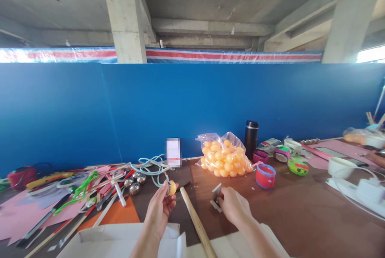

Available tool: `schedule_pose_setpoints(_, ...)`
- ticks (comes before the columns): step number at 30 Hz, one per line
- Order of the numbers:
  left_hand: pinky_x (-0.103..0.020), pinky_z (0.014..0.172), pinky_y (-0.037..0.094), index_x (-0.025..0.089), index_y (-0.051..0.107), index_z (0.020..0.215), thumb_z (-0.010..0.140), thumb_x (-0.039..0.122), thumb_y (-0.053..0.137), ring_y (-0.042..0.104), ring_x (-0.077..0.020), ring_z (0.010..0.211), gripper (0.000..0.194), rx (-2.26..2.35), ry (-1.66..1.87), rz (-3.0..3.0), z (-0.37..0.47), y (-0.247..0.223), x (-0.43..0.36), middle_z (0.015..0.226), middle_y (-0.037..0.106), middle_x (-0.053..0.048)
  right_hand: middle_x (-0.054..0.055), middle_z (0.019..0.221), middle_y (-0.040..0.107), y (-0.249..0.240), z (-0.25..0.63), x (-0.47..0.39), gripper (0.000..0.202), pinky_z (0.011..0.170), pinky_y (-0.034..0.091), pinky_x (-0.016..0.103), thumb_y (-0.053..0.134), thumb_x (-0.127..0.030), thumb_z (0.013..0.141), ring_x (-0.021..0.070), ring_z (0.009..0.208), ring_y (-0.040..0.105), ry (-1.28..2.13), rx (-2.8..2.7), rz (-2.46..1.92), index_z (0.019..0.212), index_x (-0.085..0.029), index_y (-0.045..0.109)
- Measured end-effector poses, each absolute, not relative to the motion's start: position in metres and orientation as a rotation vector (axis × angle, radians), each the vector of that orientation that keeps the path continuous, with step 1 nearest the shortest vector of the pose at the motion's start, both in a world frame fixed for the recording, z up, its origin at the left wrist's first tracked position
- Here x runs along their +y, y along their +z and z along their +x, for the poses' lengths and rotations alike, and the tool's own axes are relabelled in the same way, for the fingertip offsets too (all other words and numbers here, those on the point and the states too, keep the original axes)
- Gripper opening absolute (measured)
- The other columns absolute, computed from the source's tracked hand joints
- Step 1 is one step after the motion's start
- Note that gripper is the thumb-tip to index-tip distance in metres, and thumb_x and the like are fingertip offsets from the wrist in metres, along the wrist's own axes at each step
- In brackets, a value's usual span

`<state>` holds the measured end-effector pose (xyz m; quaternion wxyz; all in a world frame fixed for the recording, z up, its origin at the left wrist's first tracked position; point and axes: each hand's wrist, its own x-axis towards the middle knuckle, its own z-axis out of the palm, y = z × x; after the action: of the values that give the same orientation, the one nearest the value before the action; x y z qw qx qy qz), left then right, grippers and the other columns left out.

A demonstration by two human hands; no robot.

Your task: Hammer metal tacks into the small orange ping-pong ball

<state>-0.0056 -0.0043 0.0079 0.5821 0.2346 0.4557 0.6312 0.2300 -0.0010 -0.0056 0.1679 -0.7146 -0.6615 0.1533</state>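
Observation:
My left hand (158, 210) is closed around an orange table tennis ball (172, 188), held at the fingertips just above the table. Between thumb and fingers of my right hand (236, 206) is a small grey-and-white flat piece (216, 190); its exact kind does not show, and my fingers cover part of it. A long wooden stick (194, 218) lies between my two hands, pointing away from me. Beyond them a clear plastic bag (222, 158) full of similar orange balls rests against the blue partition.
Left: sticks, pink paper (13, 214), several shiny metal balls (134, 188) and a light-blue cord (147, 166). Right: a red-and-blue tape roll (265, 176), a black thermos (251, 140), a white cup (341, 168) and a power strip (345, 190). A white box (120, 236) sits in front. Another person's hand shows far right.

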Motion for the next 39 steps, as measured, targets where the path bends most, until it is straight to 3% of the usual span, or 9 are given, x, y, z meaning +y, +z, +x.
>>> schedule_pose_setpoints(12, -0.017, 0.044, 0.047, 0.01, 0.061, 0.096, 0.071, 0.032, 0.066, 0.053, -0.0061, 0.053, 0.034, 1.069, 1.464, 0.539, -0.004, 0.012, -0.006, 0.101, 0.063, -0.014, 0.006, 0.087, 0.06, -0.006, 0.23, -0.001, 0.012, 0.061, 0.036, 0.027, 0.042, -0.024, 0.08, 0.0201, 0.078, 0.058, 0.54, -1.722, -1.922, 0.076, -0.019, 0.052)
schedule_pose_setpoints(19, -0.017, 0.045, 0.048, 0.01, 0.06, 0.096, 0.073, 0.03, 0.065, 0.055, -0.0064, 0.052, 0.031, 1.046, 1.447, 0.513, -0.003, 0.014, -0.005, 0.098, 0.064, -0.013, 0.002, 0.075, 0.061, -0.001, 0.224, 0.002, 0.018, 0.045, 0.039, 0.019, 0.035, -0.03, 0.084, 0.0102, 0.053, 0.058, 0.957, -1.516, -1.583, 0.075, -0.018, 0.044)
schedule_pose_setpoints(25, -0.018, 0.047, 0.048, 0.01, 0.059, 0.099, 0.074, 0.03, 0.063, 0.054, -0.0068, 0.055, 0.033, 1.047, 1.392, 0.55, 0.003, 0.016, -0.007, 0.099, 0.063, -0.014, -0.002, 0.061, 0.057, 0.011, 0.212, -0.003, 0.015, 0.042, 0.043, 0.017, 0.047, -0.031, 0.076, 0.0074, 0.044, 0.052, 1.232, -1.375, -1.287, 0.075, -0.016, 0.046)
schedule_pose_setpoints(33, -0.021, 0.054, 0.05, 0.014, 0.053, 0.112, 0.076, 0.027, 0.061, 0.058, -0.0097, 0.062, 0.039, 1.005, 1.304, 0.62, 0.012, 0.019, -0.014, 0.101, 0.063, -0.014, 0.003, 0.074, 0.061, 0.016, 0.203, -0.01, 0.021, 0.046, 0.045, 0.018, 0.054, -0.032, 0.075, 0.0105, 0.059, 0.057, 1.427, -1.293, -1.069, 0.083, -0.013, 0.053)
schedule_pose_setpoints(39, -0.023, 0.062, 0.053, 0.013, 0.053, 0.114, 0.076, 0.026, 0.061, 0.062, -0.0129, 0.068, 0.041, 0.975, 1.266, 0.665, 0.019, 0.02, -0.017, 0.1, 0.063, -0.014, 0.003, 0.075, 0.061, 0.017, 0.201, -0.013, 0.02, 0.045, 0.043, 0.016, 0.059, -0.03, 0.074, 0.0092, 0.06, 0.054, 1.506, -1.22, -0.956, 0.084, -0.013, 0.055)
